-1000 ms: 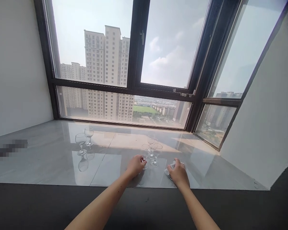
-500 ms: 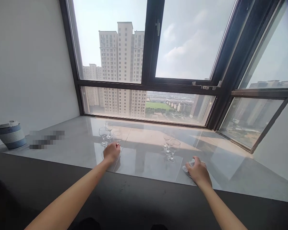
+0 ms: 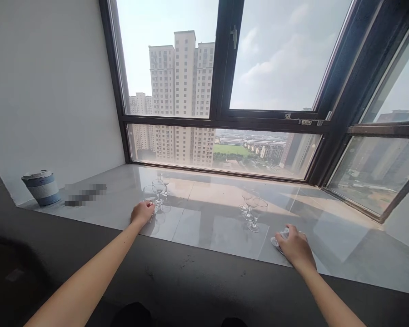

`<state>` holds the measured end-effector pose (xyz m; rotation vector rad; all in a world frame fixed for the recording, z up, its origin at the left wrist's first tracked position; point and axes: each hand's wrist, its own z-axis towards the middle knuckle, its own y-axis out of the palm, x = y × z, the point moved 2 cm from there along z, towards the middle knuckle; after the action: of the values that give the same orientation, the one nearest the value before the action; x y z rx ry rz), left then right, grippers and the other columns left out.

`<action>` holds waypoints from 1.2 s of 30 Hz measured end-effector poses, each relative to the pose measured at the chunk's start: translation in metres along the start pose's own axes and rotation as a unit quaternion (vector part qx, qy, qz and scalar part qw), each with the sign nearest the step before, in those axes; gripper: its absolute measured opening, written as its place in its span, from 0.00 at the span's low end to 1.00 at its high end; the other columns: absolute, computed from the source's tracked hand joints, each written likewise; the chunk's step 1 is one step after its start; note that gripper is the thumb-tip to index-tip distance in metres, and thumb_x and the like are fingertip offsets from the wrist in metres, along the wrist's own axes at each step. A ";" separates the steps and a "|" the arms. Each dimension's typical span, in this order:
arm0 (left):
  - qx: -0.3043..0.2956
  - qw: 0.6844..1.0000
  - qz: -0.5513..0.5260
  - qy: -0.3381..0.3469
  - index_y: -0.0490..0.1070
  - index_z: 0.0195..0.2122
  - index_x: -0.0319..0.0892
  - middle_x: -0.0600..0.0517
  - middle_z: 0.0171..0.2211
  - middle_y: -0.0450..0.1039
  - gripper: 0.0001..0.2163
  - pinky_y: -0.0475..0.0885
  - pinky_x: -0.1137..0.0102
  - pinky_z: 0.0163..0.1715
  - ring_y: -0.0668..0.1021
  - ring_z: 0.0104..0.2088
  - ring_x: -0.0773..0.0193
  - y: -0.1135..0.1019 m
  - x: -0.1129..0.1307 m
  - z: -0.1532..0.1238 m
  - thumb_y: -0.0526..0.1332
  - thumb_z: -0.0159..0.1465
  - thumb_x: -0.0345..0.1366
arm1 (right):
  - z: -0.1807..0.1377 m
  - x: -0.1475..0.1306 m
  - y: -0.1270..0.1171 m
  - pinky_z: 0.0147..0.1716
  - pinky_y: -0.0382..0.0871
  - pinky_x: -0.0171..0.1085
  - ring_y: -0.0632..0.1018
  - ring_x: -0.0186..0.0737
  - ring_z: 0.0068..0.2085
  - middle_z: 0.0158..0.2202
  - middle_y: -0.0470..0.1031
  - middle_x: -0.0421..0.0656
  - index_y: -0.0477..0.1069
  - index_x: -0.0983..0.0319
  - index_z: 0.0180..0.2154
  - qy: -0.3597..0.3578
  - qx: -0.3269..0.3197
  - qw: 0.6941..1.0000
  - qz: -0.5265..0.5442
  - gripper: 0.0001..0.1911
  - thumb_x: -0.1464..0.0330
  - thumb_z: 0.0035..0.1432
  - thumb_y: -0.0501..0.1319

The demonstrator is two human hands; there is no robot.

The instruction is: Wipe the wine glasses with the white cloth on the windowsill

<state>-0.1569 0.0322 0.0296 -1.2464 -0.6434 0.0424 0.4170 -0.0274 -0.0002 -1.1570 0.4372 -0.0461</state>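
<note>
My left hand (image 3: 142, 212) is closed round the stem of a clear wine glass (image 3: 149, 194) standing on the grey marble sill (image 3: 204, 227). Two more wine glasses (image 3: 158, 190) stand upright just behind it to the right. My right hand (image 3: 295, 247) lies curled over a white cloth (image 3: 278, 239) at the sill's front edge. A small group of wine glasses (image 3: 254, 209) stands upright a little left of and behind that hand, untouched.
A blue-and-white striped lidded container (image 3: 41, 187) stands at the sill's far left by the white wall. A large dark-framed window (image 3: 221, 116) closes off the back. A dark ledge (image 3: 197, 281) runs along the front under my arms.
My left hand carried one wine glass from the right group across to the two glasses on the left. The view swung left. My right hand stayed on the cloth.
</note>
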 end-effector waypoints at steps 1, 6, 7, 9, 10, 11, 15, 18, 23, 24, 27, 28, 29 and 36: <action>0.000 1.000 0.007 0.003 0.75 0.32 0.46 0.45 0.39 0.76 0.17 0.67 0.66 0.34 0.76 0.42 0.50 0.002 -0.001 0.002 0.52 0.59 0.50 | 0.000 0.000 0.000 0.45 0.64 0.43 0.68 0.54 0.52 0.46 0.71 0.56 0.61 0.70 0.54 0.000 0.002 1.000 0.000 0.29 0.57 0.57 0.48; -0.008 0.995 0.079 0.056 0.73 0.45 0.45 0.43 0.53 0.67 0.21 0.63 0.55 0.47 0.67 0.53 0.44 0.009 -0.004 0.013 0.55 0.56 0.52 | 0.001 0.002 0.003 0.45 0.63 0.43 0.68 0.54 0.52 0.46 0.71 0.56 0.61 0.69 0.54 0.001 0.009 1.000 0.002 0.29 0.58 0.57 0.49; -0.015 0.994 0.089 0.064 0.73 0.46 0.45 0.43 0.55 0.65 0.22 0.62 0.54 0.48 0.66 0.54 0.43 0.010 -0.005 0.015 0.54 0.56 0.52 | 0.001 0.002 0.004 0.45 0.63 0.43 0.68 0.54 0.52 0.46 0.71 0.56 0.61 0.69 0.54 0.001 0.010 1.000 0.004 0.29 0.58 0.56 0.49; -0.029 0.993 0.094 0.065 0.73 0.47 0.47 0.44 0.56 0.64 0.23 0.61 0.53 0.49 0.64 0.55 0.42 0.010 -0.005 0.019 0.53 0.57 0.53 | 0.001 0.003 0.004 0.46 0.62 0.43 0.67 0.54 0.52 0.46 0.71 0.56 0.61 0.69 0.54 -0.001 0.013 1.000 0.010 0.29 0.58 0.56 0.49; -0.034 0.993 0.092 0.064 0.73 0.47 0.48 0.45 0.56 0.63 0.22 0.60 0.52 0.49 0.64 0.55 0.42 0.010 -0.005 0.021 0.53 0.57 0.53 | 0.001 0.003 0.004 0.46 0.62 0.43 0.67 0.54 0.52 0.46 0.71 0.56 0.61 0.68 0.55 0.001 0.010 1.000 0.013 0.29 0.57 0.56 0.48; -0.037 0.993 0.088 0.063 0.73 0.47 0.49 0.45 0.56 0.63 0.22 0.60 0.52 0.50 0.63 0.55 0.42 0.010 -0.004 0.022 0.53 0.57 0.53 | 0.001 0.003 0.004 0.46 0.62 0.43 0.67 0.54 0.52 0.46 0.70 0.55 0.61 0.68 0.55 0.005 0.006 1.000 0.015 0.30 0.57 0.56 0.48; -0.043 0.995 0.072 0.057 0.74 0.47 0.53 0.47 0.56 0.63 0.21 0.59 0.52 0.49 0.63 0.54 0.41 0.011 -0.002 0.028 0.52 0.57 0.53 | 0.000 0.002 0.002 0.45 0.63 0.43 0.66 0.54 0.53 0.47 0.69 0.55 0.60 0.67 0.56 0.018 -0.012 1.000 0.020 0.30 0.56 0.56 0.48; -0.032 0.996 0.071 0.045 0.74 0.48 0.53 0.46 0.55 0.63 0.22 0.58 0.52 0.49 0.63 0.54 0.41 0.013 -0.001 0.031 0.52 0.57 0.54 | 0.000 0.000 0.000 0.45 0.63 0.43 0.66 0.54 0.53 0.47 0.69 0.55 0.60 0.68 0.55 0.016 -0.005 1.000 0.016 0.30 0.57 0.57 0.48; -0.006 0.997 0.074 0.036 0.74 0.46 0.54 0.44 0.54 0.64 0.21 0.56 0.51 0.49 0.62 0.53 0.41 0.015 0.004 0.034 0.52 0.57 0.54 | 0.000 -0.001 0.001 0.45 0.63 0.43 0.66 0.55 0.53 0.46 0.70 0.55 0.61 0.68 0.55 0.015 -0.001 1.000 0.012 0.29 0.58 0.57 0.48; -0.005 0.997 0.073 0.036 0.74 0.46 0.54 0.44 0.54 0.64 0.21 0.55 0.50 0.50 0.62 0.53 0.41 0.015 0.006 0.035 0.52 0.58 0.54 | 0.000 -0.001 0.000 0.45 0.63 0.43 0.66 0.55 0.53 0.46 0.70 0.55 0.61 0.68 0.54 0.015 0.000 1.000 0.011 0.29 0.58 0.56 0.48; -0.009 0.997 0.073 0.035 0.74 0.46 0.54 0.43 0.54 0.63 0.21 0.54 0.48 0.50 0.62 0.54 0.40 0.016 0.009 0.038 0.51 0.58 0.53 | 0.000 -0.001 0.000 0.46 0.62 0.43 0.66 0.55 0.53 0.46 0.70 0.54 0.61 0.68 0.54 0.012 0.007 1.000 0.012 0.28 0.58 0.56 0.48; -0.011 0.997 0.074 0.034 0.74 0.46 0.53 0.43 0.55 0.63 0.21 0.54 0.48 0.50 0.62 0.54 0.39 0.016 0.010 0.039 0.51 0.58 0.54 | 0.000 -0.001 0.001 0.46 0.62 0.43 0.66 0.54 0.53 0.46 0.70 0.54 0.61 0.68 0.54 0.012 0.008 1.000 0.014 0.28 0.58 0.56 0.48; -0.012 0.997 0.075 0.033 0.74 0.47 0.53 0.43 0.55 0.63 0.22 0.54 0.49 0.50 0.62 0.54 0.39 0.017 0.010 0.040 0.51 0.58 0.54 | 0.001 0.000 0.002 0.46 0.62 0.43 0.66 0.54 0.53 0.46 0.71 0.54 0.61 0.68 0.54 0.012 0.009 1.000 0.015 0.28 0.58 0.56 0.48; -0.001 0.995 0.095 0.024 0.70 0.48 0.45 0.38 0.53 0.62 0.33 0.57 0.52 0.48 0.63 0.53 0.39 0.010 0.011 0.030 0.55 0.49 0.63 | 0.003 0.005 0.008 0.48 0.61 0.42 0.66 0.52 0.53 0.47 0.70 0.54 0.61 0.68 0.54 -0.003 0.030 0.999 0.014 0.28 0.58 0.56 0.50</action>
<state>-0.1592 0.0659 0.0301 -1.3025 -0.4827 0.1691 0.4212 -0.0227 -0.0085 -1.0921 0.4440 -0.0324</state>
